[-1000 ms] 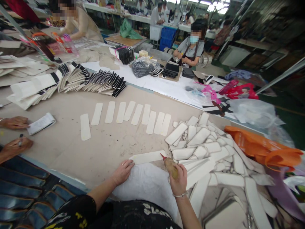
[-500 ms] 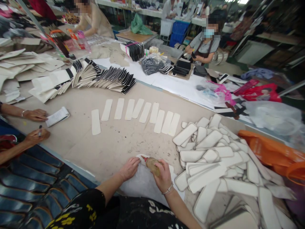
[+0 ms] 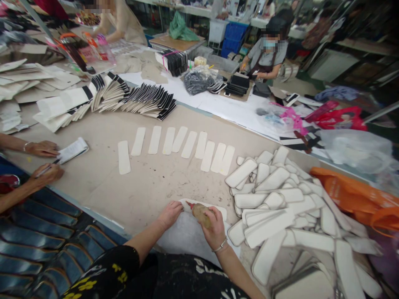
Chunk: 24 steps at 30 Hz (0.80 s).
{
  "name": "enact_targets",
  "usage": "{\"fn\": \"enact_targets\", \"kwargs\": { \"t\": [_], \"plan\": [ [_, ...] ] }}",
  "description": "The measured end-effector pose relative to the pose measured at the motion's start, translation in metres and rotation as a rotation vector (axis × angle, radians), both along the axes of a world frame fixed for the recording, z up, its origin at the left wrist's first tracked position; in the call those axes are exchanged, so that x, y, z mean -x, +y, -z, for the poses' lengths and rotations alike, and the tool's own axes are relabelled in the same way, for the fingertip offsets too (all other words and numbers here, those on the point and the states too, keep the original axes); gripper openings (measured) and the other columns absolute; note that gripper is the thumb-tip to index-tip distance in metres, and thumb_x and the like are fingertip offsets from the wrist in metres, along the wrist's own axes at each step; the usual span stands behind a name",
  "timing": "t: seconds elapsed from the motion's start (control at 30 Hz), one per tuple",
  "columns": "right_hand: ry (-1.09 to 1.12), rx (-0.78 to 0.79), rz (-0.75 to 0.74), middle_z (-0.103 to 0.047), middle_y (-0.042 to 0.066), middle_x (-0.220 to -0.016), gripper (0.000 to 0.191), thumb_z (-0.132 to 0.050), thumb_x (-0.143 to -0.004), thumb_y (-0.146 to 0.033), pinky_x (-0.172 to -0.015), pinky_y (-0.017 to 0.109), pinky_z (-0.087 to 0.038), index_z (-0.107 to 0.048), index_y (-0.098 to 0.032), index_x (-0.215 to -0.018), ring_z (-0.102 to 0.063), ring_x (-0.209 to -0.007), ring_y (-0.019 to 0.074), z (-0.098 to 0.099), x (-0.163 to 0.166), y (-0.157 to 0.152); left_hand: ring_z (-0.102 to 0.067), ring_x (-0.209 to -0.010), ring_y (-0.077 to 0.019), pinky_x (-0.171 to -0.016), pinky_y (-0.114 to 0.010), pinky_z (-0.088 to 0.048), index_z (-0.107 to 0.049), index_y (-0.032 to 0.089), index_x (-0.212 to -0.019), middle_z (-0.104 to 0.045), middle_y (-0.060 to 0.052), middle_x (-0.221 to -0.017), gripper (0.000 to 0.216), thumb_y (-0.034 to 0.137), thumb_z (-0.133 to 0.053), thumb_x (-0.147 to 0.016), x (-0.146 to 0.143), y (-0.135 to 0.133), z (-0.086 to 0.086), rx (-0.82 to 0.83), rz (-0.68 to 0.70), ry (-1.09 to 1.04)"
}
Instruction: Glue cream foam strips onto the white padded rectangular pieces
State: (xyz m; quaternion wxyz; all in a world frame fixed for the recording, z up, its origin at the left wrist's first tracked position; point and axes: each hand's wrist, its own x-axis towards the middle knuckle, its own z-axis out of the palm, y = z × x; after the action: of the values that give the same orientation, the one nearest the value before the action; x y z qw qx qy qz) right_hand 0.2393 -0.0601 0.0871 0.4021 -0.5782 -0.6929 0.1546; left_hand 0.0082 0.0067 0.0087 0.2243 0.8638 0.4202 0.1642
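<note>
Bottle (image 3: 201,214) clasped in your right hand (image 3: 215,228), red tip (image 3: 188,204) over pale strip (image 3: 222,212) on table (image 3: 146,187); your left hand (image 3: 170,214) at strip's end, grip unclear. Oversqueezing could blob; loose steadying could let strip skid.

Legible text: none. Notebook (image 3: 73,150), one, open: faint marks on the page, too small to read. Orange bag (image 3: 346,192), one: pale print, blurred, wording not legible. Red bag (image 3: 342,118), one: a printed figure, any lettering too indistinct to make out. Shirt (image 3: 174,276), black, one: white and yellow marks, lettering or pattern, cannot tell.
</note>
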Motion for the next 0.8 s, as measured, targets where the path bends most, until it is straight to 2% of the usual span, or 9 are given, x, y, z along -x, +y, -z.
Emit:
{"fn": "enact_targets", "kwargs": {
  "t": [0.4, 0.63, 0.8],
  "plan": [
    [0.003, 0.051, -0.029, -0.047, 0.010, -0.113, 0.036, -0.062, -0.077, -0.020, -0.088, 0.044, -0.048, -0.052, -0.023, -0.111, -0.049, -0.103, 0.0237, 0.003, 0.000, -0.004, -0.054, -0.081, -0.0174, -0.078, -0.033, -0.048, -0.065, 0.015, -0.080, -0.060, -0.006, -0.082, 0.032, 0.031, -0.040, -0.093, -0.003, 0.004, -0.002, 0.036, -0.039, -0.029],
    [0.017, 0.061, -0.031, -0.049, 0.009, -0.111, 0.038, -0.061, -0.075, -0.016, -0.084, 0.043, -0.049, -0.053, -0.025, -0.111, -0.052, -0.097, 0.0225, 0.004, 0.002, -0.019, -0.056, -0.081, -0.0159, -0.078, -0.032, -0.050, -0.066, 0.016, -0.083, -0.060, -0.006, -0.082, 0.031, 0.033, -0.042, -0.093, 0.000, 0.004, 0.001, 0.034, -0.031, -0.056],
    [-0.020, 0.063, 0.021, -0.049, 0.009, -0.112, 0.037, -0.059, -0.076, -0.015, -0.086, 0.045, -0.049, -0.054, -0.024, -0.111, -0.052, -0.101, 0.0234, 0.003, -0.013, -0.029, -0.057, -0.086, -0.0158, -0.081, -0.032, -0.051, -0.067, 0.016, -0.088, -0.062, -0.006, -0.090, 0.030, 0.032, -0.042, -0.093, 0.004, 0.007, 0.004, 0.025, 0.013, -0.064]
  ]
}}
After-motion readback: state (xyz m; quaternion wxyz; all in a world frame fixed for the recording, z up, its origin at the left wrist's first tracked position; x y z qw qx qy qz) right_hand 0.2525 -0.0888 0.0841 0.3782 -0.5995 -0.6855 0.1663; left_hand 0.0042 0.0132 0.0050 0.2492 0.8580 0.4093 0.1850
